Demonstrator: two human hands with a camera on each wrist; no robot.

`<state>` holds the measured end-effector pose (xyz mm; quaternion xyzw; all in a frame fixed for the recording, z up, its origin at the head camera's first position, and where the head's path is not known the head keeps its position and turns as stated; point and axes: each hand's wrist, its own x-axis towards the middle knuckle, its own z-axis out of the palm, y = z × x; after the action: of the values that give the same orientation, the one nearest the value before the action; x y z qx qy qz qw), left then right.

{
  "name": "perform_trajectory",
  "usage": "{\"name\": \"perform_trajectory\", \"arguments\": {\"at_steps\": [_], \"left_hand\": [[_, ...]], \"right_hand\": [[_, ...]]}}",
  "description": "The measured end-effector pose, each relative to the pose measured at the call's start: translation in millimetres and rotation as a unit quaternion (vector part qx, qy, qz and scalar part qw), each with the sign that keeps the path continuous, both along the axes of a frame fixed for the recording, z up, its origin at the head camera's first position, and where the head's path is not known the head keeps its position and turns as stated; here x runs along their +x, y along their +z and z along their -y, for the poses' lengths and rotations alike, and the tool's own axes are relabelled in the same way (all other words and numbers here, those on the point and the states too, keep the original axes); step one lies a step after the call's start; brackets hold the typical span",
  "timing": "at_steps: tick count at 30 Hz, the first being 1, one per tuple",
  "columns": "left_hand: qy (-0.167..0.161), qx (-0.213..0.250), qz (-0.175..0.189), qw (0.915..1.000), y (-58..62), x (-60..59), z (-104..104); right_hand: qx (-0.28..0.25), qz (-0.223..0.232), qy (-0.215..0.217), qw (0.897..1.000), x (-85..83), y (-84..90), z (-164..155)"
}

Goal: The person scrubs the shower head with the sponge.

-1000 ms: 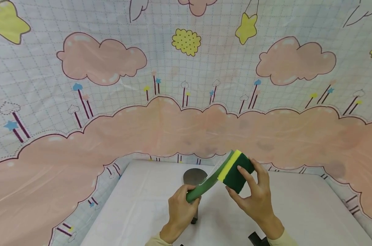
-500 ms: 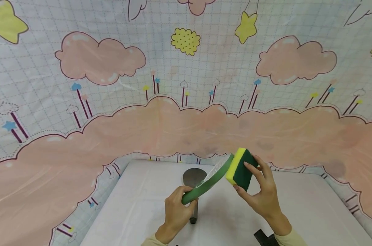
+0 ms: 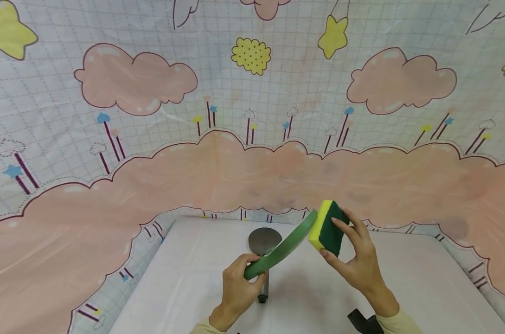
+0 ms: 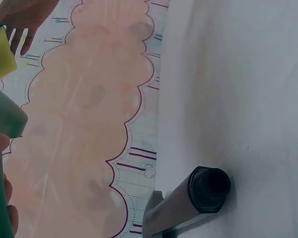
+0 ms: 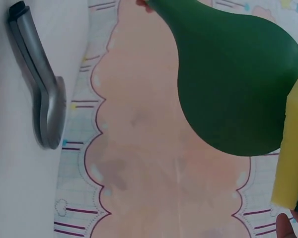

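Observation:
Above the table, my left hand [image 3: 240, 285] grips the handle of a green shower head [image 3: 286, 246], which tilts up to the right. Its smooth green back [image 5: 238, 79] fills much of the right wrist view; the white spray face is nearly hidden. My right hand [image 3: 362, 260] pinches a sponge [image 3: 331, 229] between thumb and fingers, yellow foam on the left and dark green scouring pad on the right. The foam stands right beside the shower head's rim and overlaps it in the right wrist view. Behind my left hand, a grey shower head [image 3: 265, 240] lies on the table.
The white table [image 3: 185, 260] reaches back to a hanging cloth [image 3: 252, 176] printed with clouds and stars. A black strap-like piece [image 3: 364, 321] shows beside my right wrist. The grey shower head's threaded end [image 4: 211, 188] points towards me.
The sponge has moved right, from overlapping the green shower head to beside its tip. The shower head has turned, showing less of its white face, and my left hand has shifted slightly left.

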<state>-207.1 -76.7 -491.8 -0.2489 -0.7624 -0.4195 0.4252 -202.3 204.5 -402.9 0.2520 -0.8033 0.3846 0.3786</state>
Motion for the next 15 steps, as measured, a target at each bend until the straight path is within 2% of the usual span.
{"name": "perform_trajectory", "arguments": {"at_steps": [3, 10, 15], "left_hand": [[-0.005, -0.001, 0.013, 0.9999, -0.3, 1.3, -0.9], [-0.020, 0.020, 0.066, 0.9974, 3.1, 7.2, -4.9], [-0.044, 0.041, 0.107, 0.9924, 5.5, 13.1, -7.6]], "right_hand": [[-0.002, 0.013, -0.003, 1.000, 2.0, 1.5, 1.7], [-0.002, -0.029, 0.016, 0.999, 2.9, 6.0, 7.8], [-0.003, -0.025, 0.012, 1.000, 2.0, 7.0, 9.1]]}}
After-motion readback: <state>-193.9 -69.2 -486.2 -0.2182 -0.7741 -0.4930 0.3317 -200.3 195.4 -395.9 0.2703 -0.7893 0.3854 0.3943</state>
